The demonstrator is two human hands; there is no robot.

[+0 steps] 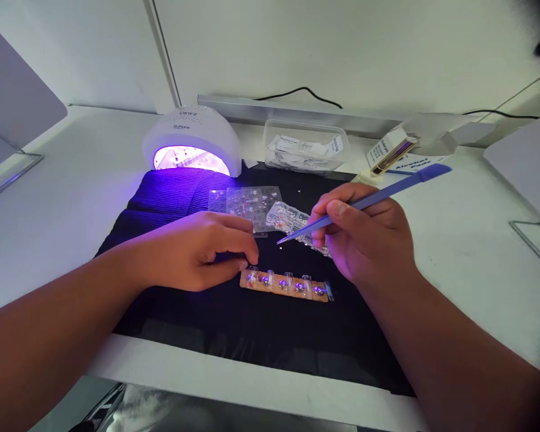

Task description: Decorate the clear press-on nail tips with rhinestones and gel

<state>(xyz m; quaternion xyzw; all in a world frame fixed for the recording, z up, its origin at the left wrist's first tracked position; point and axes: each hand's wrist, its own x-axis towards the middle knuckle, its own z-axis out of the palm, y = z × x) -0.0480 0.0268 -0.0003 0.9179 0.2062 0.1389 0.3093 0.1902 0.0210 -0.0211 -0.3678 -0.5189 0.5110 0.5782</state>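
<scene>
My right hand (364, 234) grips a pair of blue-grey tweezers (355, 207), their pointed tip down and to the left over the black mat. Just below that tip lies a tiny pale piece (280, 248). My left hand (207, 249) is closed, thumb and fingertips together at the left end of a narrow wooden strip (292, 293); whether they hold anything is hidden. Several clear nail tips with shiny purple-silver spots (283, 284) sit in a row on the strip. Behind the tweezers, partly covered by my right hand, is a clear compartment case (288, 216) of small decorations.
A lit white nail lamp (191, 135) stands at the back left on the black mat (261, 336). Transparent decoration sheets (245, 201) lie in front of it. Farther back are a clear tub (306, 147) of alcohol pad packets and an alcohol pad box (420, 163).
</scene>
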